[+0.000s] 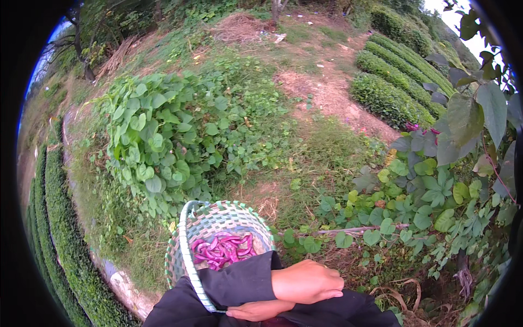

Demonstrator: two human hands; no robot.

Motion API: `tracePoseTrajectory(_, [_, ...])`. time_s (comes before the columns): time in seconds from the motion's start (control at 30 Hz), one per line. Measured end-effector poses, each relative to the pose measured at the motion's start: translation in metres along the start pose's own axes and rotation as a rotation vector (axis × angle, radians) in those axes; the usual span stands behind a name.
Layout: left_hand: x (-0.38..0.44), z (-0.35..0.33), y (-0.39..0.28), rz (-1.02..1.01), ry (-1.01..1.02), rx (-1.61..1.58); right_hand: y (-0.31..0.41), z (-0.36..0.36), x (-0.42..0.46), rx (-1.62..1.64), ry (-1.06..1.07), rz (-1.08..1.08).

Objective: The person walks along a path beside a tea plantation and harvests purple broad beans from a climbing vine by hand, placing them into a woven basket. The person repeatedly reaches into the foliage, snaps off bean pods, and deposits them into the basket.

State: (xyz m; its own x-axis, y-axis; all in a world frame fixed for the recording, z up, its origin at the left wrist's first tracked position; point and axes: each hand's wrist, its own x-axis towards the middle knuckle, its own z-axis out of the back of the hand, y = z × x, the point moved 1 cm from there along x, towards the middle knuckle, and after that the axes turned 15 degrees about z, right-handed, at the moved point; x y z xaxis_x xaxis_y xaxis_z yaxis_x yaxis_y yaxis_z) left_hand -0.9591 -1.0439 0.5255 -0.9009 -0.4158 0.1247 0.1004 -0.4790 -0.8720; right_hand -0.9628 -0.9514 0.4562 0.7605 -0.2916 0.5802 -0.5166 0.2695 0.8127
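A woven basket point(173, 261) of green and white plastic strips is in front of me at bottom centre, with purple-magenta bean pods point(222, 250) lying inside. Its wrapped handle point(188, 253) arches over my dark left sleeve point(241, 280), so the forearm passes under it. My left hand point(308, 282) is to the right of the basket, back up and fingers curled down; the palm is hidden. Below it, my right hand point(261, 310) points left, its fingertips near the lower end of the handle. Part of it is hidden under the left wrist.
A leafy vine mound point(159, 135) rises ahead on the left. Climbing vines with purple flowers point(412, 126) stand close on the right, above a horizontal stick point(355, 231). Clipped hedge rows point(65, 212) run down the left, others point(388, 94) at upper right. A dirt path point(327, 94) leads away.
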Motion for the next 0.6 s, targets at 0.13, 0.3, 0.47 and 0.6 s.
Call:
tracePoseTrajectory(0.13, [0.006,0.021,0.003,-0.019,0.044,0.044,-0.006,0.019,0.013,-0.090,-0.011,-0.016])
tracePoseTrajectory(0.3, [0.031,0.079,0.033,-0.077,0.222,-0.204,-0.018,0.093,0.063,-0.322,0.034,0.011])
tracePoseTrajectory(0.47, [0.063,0.185,0.153,0.285,0.308,-1.354,-0.079,0.149,0.093,-0.452,0.275,-0.405])
tracePoseTrajectory(0.6, [0.099,0.275,0.159,0.220,0.184,-1.624,-0.136,0.213,0.132,-0.444,0.165,-0.518])
